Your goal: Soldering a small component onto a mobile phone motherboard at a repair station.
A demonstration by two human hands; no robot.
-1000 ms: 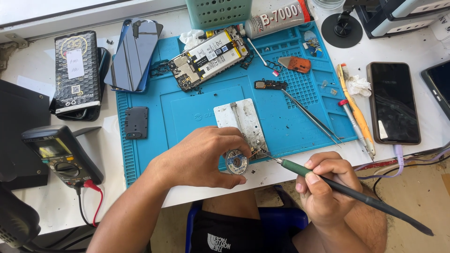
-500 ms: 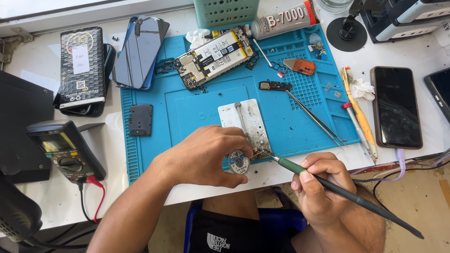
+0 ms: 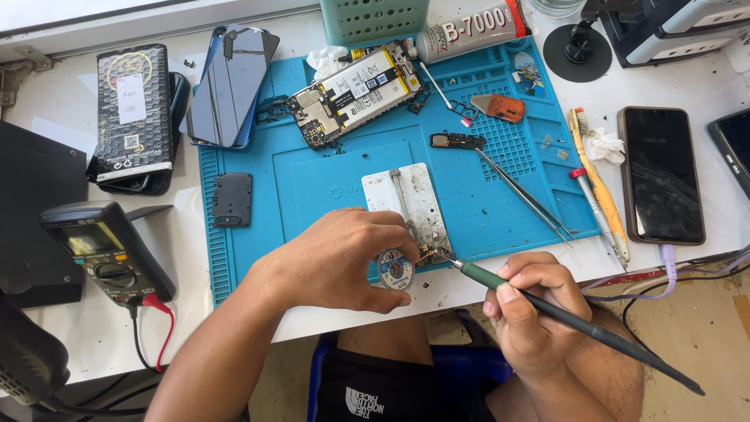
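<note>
The left hand (image 3: pixel 344 262) is closed around a small round spool of desoldering wick (image 3: pixel 396 270), pinching it at the near edge of the blue work mat (image 3: pixel 328 184). The right hand (image 3: pixel 535 309) grips a green-handled soldering iron (image 3: pixel 562 316) like a pen, its tip touching the near end of a white metal board holder (image 3: pixel 410 203) just right of the spool. Tweezers (image 3: pixel 519 187) lie farther right on the mat, and a multimeter (image 3: pixel 105 254) sits on the tabletop (image 3: pixel 195 281) at the left.
</note>
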